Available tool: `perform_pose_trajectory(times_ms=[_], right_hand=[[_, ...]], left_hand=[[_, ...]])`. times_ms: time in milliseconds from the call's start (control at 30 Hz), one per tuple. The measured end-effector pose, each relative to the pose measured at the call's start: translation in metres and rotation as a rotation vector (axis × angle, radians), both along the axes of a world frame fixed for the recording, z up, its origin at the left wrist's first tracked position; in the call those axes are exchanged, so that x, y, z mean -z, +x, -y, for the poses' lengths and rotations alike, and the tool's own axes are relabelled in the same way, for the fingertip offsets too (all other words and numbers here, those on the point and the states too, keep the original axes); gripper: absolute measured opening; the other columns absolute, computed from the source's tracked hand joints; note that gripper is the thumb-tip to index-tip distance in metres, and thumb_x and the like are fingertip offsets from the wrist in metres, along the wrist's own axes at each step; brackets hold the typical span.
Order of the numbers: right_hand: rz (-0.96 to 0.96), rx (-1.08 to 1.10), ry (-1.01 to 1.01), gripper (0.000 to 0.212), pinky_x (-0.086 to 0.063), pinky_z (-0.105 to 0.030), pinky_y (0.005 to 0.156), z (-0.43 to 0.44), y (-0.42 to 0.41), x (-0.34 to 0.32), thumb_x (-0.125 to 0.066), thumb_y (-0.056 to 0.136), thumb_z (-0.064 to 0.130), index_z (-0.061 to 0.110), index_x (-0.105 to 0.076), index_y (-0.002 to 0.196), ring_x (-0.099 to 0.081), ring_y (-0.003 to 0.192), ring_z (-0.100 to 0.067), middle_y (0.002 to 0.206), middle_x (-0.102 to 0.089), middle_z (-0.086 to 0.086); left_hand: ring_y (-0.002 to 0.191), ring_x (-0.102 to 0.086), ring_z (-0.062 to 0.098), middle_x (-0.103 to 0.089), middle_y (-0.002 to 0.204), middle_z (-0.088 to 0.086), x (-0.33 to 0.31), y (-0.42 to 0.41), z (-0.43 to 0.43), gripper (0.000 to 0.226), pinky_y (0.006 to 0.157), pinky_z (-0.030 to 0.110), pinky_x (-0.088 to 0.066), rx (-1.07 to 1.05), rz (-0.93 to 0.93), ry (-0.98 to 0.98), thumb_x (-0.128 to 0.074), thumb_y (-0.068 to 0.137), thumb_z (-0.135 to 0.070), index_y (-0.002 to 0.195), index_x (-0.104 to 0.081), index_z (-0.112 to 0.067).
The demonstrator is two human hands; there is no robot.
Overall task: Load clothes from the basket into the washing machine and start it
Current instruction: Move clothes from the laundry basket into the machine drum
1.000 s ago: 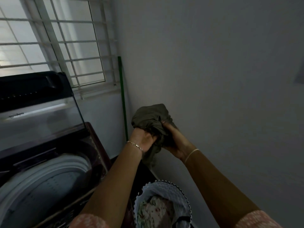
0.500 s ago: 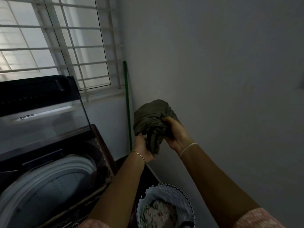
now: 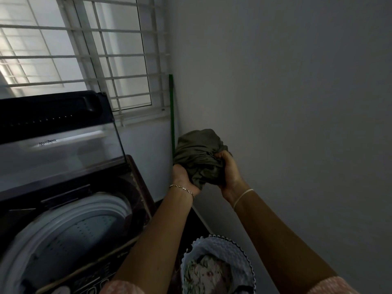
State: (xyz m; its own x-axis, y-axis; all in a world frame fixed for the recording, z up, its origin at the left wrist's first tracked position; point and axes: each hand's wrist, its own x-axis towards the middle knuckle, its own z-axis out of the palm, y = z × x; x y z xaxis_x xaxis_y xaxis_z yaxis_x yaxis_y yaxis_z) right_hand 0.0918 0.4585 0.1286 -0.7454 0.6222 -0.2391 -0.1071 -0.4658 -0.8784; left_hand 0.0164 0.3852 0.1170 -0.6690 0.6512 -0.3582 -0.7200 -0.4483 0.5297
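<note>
Olive garment [image 3: 197, 158], bunched, sits mid-frame in open air between washing machine [image 3: 139, 187] at 8 o'clock and bare wall [image 3: 297, 102] at 3 o'clock. Left hand [image 3: 183, 180] cups it from below, fingers curled; right hand [image 3: 230, 172] grips its side, fingers clenched. Lid [image 3: 59, 149] upright, drum [image 3: 84, 236] exposed. Basket [image 3: 220, 244] at 6 o'clock, cut off by frame edge; contents dim

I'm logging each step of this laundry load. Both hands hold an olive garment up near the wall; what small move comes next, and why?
Probably swing the olive garment left and lower it into the drum. The left hand and right hand both grip it bunched, off to the right of the drum rather than over it, and the lid stands open.
</note>
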Motion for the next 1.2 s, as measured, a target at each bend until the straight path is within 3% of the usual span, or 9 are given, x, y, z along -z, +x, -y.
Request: perform_pose_trajectory(times_ms=[67, 233, 367, 667, 800, 900, 1000, 1100, 1200], right_hand=[[0.005, 0.018, 0.027, 0.045, -0.05, -0.027, 0.064, 0.002, -0.004, 0.003, -0.059, 0.069, 0.033, 0.01, -0.069, 0.106, -0.064, 0.086, -0.024, 0.103, -0.07, -0.012], [-0.144, -0.088, -0.084, 0.028, -0.047, -0.026, 0.061, 0.009, -0.011, -0.001, -0.046, 0.089, 0.029, 0.013, -0.068, 0.096, -0.063, 0.08, -0.02, 0.093, -0.069, -0.007], [-0.3, -0.157, -0.241, 0.034, -0.048, -0.037, 0.096, 0.023, -0.024, -0.006, -0.044, 0.092, 0.029, 0.009, -0.069, 0.104, -0.063, 0.096, -0.025, 0.105, -0.069, -0.012], [-0.298, -0.293, -0.359, 0.035, -0.043, -0.04, 0.105, 0.069, -0.057, 0.005, -0.044, 0.089, 0.026, 0.005, -0.067, 0.106, -0.061, 0.097, -0.028, 0.104, -0.067, -0.013], [-0.241, -0.389, -0.386, 0.026, -0.054, -0.034, 0.081, 0.094, -0.068, 0.023, -0.044, 0.088, 0.021, 0.009, -0.067, 0.089, -0.065, 0.08, -0.025, 0.089, -0.069, -0.01], [-0.197, -0.439, -0.451, 0.025, -0.05, -0.038, 0.09, 0.116, -0.075, 0.038, -0.043, 0.087, 0.019, 0.009, -0.067, 0.09, -0.063, 0.085, -0.028, 0.092, -0.068, -0.011], [-0.15, -0.476, -0.479, 0.029, -0.045, -0.042, 0.099, 0.138, -0.085, 0.05, -0.044, 0.085, 0.022, 0.009, -0.067, 0.098, -0.061, 0.092, -0.031, 0.102, -0.067, -0.012], [-0.133, -0.497, -0.481, 0.038, -0.043, -0.044, 0.1, 0.159, -0.104, 0.058, -0.043, 0.086, 0.028, 0.009, -0.065, 0.11, -0.06, 0.096, -0.032, 0.109, -0.066, -0.013], [-0.106, -0.546, -0.489, 0.043, -0.043, -0.042, 0.1, 0.179, -0.127, 0.065, -0.044, 0.088, 0.037, 0.009, -0.066, 0.114, -0.061, 0.097, -0.032, 0.111, -0.067, -0.014]], left_hand=[[0.118, -0.052, 0.03, -0.047, 0.139, 0.02, 0.003, -0.005, -0.001, 0.049, 0.095, 0.041, -0.045, -0.014, 0.023, -0.014, -0.028, 0.104, -0.036, 0.138, -0.045, -0.005], [0.129, -0.046, 0.031, -0.045, 0.143, 0.018, 0.004, -0.027, 0.004, 0.047, 0.104, 0.038, -0.041, -0.027, 0.021, -0.017, -0.029, 0.104, -0.029, 0.142, -0.041, -0.005], [0.133, -0.042, 0.03, -0.044, 0.144, 0.017, 0.006, -0.038, 0.011, 0.043, 0.104, 0.037, -0.038, -0.103, 0.032, 0.003, -0.031, 0.104, -0.023, 0.142, -0.041, -0.004], [0.095, -0.059, 0.03, -0.059, 0.122, 0.02, 0.009, -0.052, 0.067, 0.032, 0.056, 0.032, -0.059, -0.384, 0.009, -0.052, -0.039, 0.1, -0.02, 0.116, -0.059, -0.002], [0.11, -0.056, 0.036, -0.058, 0.123, 0.022, 0.01, -0.039, 0.119, 0.048, 0.091, 0.045, -0.048, -0.39, 0.008, 0.061, -0.03, 0.096, -0.031, 0.123, -0.056, -0.002], [0.126, -0.044, 0.037, -0.044, 0.143, 0.021, 0.017, -0.033, 0.161, 0.075, 0.099, 0.048, -0.039, -0.383, 0.087, 0.1, -0.031, 0.091, -0.061, 0.142, -0.04, -0.008], [0.127, -0.044, 0.036, -0.048, 0.138, 0.02, 0.018, -0.036, 0.193, 0.097, 0.107, 0.05, -0.033, -0.337, 0.099, 0.068, -0.039, 0.078, -0.079, 0.143, -0.039, -0.006], [0.105, -0.058, 0.032, -0.065, 0.116, 0.017, 0.015, -0.045, 0.217, 0.072, 0.1, 0.046, -0.04, -0.319, 0.017, 0.012, -0.047, 0.085, -0.068, 0.132, -0.052, -0.013], [0.099, -0.061, 0.031, -0.06, 0.124, 0.017, 0.023, -0.069, 0.243, 0.055, 0.09, 0.045, -0.044, -0.288, -0.038, 0.006, -0.042, 0.092, -0.058, 0.125, -0.059, -0.018]])
